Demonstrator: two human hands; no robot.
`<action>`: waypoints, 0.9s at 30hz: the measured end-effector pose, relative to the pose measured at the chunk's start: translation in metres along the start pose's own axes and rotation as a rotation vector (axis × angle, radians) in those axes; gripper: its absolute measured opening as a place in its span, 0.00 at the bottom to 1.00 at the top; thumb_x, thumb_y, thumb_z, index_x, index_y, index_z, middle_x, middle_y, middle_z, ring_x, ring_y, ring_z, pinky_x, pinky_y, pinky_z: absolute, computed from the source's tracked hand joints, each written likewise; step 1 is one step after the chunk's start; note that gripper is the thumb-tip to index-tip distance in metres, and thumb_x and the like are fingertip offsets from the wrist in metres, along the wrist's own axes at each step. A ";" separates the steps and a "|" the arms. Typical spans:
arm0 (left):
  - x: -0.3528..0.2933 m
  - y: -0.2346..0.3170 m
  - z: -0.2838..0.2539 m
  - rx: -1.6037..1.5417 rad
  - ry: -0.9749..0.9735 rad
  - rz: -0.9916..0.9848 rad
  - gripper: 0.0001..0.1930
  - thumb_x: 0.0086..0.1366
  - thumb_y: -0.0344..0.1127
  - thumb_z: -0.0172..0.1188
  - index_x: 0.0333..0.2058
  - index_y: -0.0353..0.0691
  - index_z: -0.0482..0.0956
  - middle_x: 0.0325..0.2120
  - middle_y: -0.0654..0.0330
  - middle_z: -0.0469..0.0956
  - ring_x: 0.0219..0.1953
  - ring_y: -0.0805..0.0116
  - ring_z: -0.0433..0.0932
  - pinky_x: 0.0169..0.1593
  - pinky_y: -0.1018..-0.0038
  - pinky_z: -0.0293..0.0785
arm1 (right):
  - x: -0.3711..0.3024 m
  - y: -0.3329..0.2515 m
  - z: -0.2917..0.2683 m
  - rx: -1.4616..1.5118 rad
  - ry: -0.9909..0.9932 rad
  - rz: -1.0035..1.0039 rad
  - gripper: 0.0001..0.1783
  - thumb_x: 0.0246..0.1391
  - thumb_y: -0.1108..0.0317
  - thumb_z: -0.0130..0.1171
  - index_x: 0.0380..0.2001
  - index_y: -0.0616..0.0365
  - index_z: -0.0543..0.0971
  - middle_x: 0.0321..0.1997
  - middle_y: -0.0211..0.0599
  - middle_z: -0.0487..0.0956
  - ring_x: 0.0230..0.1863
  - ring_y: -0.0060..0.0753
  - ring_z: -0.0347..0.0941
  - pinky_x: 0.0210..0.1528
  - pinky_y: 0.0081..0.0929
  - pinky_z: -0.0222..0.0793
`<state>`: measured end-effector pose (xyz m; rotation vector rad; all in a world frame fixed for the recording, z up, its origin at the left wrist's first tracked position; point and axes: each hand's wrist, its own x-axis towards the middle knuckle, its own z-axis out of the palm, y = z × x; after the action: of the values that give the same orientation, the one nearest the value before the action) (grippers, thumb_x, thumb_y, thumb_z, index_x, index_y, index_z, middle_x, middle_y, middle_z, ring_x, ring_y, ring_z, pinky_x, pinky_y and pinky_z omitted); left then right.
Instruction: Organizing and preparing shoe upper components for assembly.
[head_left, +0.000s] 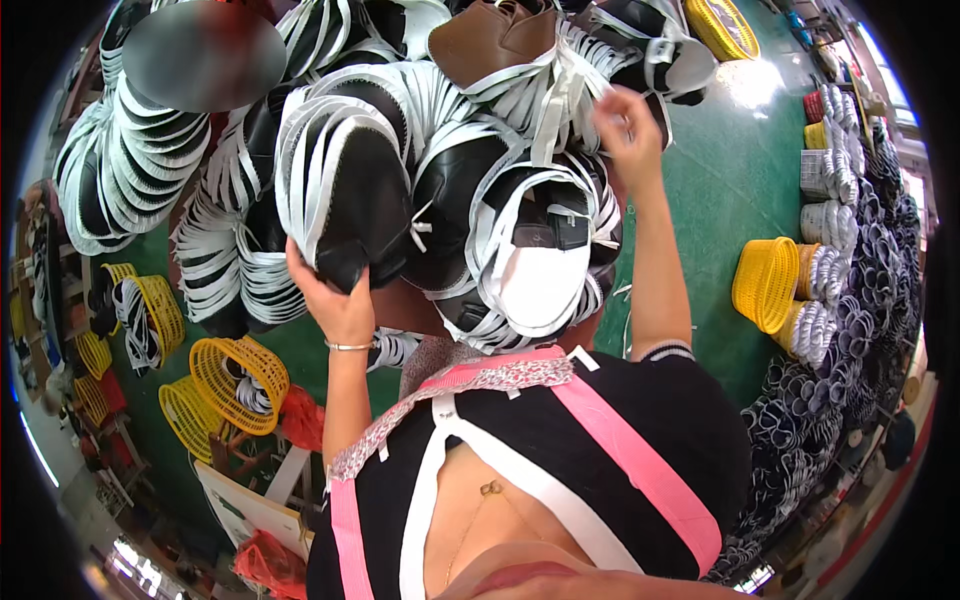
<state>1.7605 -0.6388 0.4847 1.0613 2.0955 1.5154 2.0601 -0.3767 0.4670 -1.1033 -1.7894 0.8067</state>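
My left hand (338, 308) grips the lower end of a stack of black shoe uppers (362, 195) with white edging, thumb in front and fingers behind. At the right of the pile is my raised right hand (630, 135), its fingers curled together beside hanging white strips (560, 105). Whatever is in those fingers is too small to make out. In front of me, between the hands, lies another bundle of black uppers with a white lining (540, 285) facing up. A short white tie (421, 232) sticks out between the two bundles.
More bundles of white-edged uppers (130, 165) crowd the left and back, with a brown piece (490, 45) on top. Yellow baskets (240, 385) stand at lower left, another yellow basket (765, 285) at right. Stacked shoe parts (850, 330) line the green floor's (720, 200) right side.
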 end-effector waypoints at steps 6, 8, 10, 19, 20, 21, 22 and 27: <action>0.006 -0.106 0.002 0.248 -0.086 -0.062 0.43 0.52 0.28 0.62 0.62 0.25 0.47 0.56 0.36 0.63 0.59 0.47 0.65 0.61 0.65 0.59 | -0.109 0.015 0.043 -0.570 -0.162 -0.082 0.37 0.36 0.68 0.67 0.54 0.57 0.68 0.54 0.42 0.71 0.56 0.45 0.64 0.58 0.40 0.56; 0.018 -0.137 0.023 0.236 -0.139 -0.322 0.37 0.50 0.23 0.57 0.61 0.30 0.55 0.57 0.45 0.65 0.59 0.55 0.65 0.62 0.68 0.56 | -0.108 0.022 0.063 -0.636 -0.064 -0.073 0.33 0.35 0.71 0.66 0.50 0.54 0.70 0.50 0.36 0.72 0.54 0.39 0.66 0.55 0.39 0.57; 0.015 -0.169 0.026 0.116 -0.013 -0.145 0.37 0.51 0.29 0.62 0.60 0.34 0.58 0.50 0.43 0.72 0.54 0.53 0.72 0.58 0.67 0.63 | -0.106 0.042 0.076 -0.631 0.050 -0.062 0.27 0.36 0.72 0.64 0.45 0.52 0.73 0.45 0.33 0.74 0.50 0.38 0.68 0.51 0.39 0.59; -0.018 0.014 -0.085 0.440 -0.051 0.232 0.33 0.46 0.25 0.61 0.54 0.27 0.63 0.45 0.42 0.73 0.45 0.47 0.75 0.49 0.67 0.70 | -0.071 0.166 0.021 0.073 0.336 0.467 0.17 0.47 0.67 0.60 0.43 0.56 0.76 0.43 0.51 0.78 0.40 0.52 0.76 0.43 0.41 0.69; -0.010 0.036 -0.105 0.487 -0.047 0.380 0.33 0.46 0.24 0.59 0.54 0.28 0.63 0.45 0.44 0.73 0.44 0.48 0.76 0.48 0.65 0.71 | -0.078 0.225 0.002 -0.062 0.272 0.394 0.18 0.48 0.66 0.59 0.45 0.58 0.77 0.46 0.50 0.78 0.46 0.48 0.75 0.50 0.37 0.68; -0.022 0.042 -0.138 0.448 0.111 0.331 0.31 0.47 0.23 0.56 0.54 0.28 0.63 0.46 0.46 0.73 0.45 0.51 0.76 0.49 0.65 0.72 | -0.072 0.188 0.025 -0.145 0.154 0.345 0.20 0.49 0.66 0.59 0.47 0.59 0.76 0.48 0.49 0.78 0.48 0.46 0.74 0.52 0.35 0.66; -0.034 0.050 -0.173 0.398 0.269 0.289 0.29 0.48 0.22 0.53 0.54 0.29 0.64 0.47 0.49 0.73 0.46 0.54 0.76 0.50 0.65 0.72 | -0.057 0.126 0.032 -0.236 0.042 0.284 0.22 0.50 0.65 0.59 0.49 0.59 0.75 0.49 0.49 0.78 0.50 0.45 0.74 0.54 0.33 0.65; -0.052 0.090 -0.309 0.329 0.414 0.281 0.26 0.54 0.17 0.47 0.55 0.29 0.64 0.50 0.48 0.71 0.50 0.62 0.74 0.54 0.72 0.70 | -0.067 0.060 0.043 -0.128 -0.198 0.082 0.23 0.50 0.66 0.61 0.51 0.58 0.75 0.51 0.45 0.77 0.54 0.39 0.72 0.57 0.31 0.62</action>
<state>1.6257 -0.8674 0.6737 1.2905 2.6430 1.6722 2.0586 -0.4173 0.3758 -1.2224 -1.9937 0.8863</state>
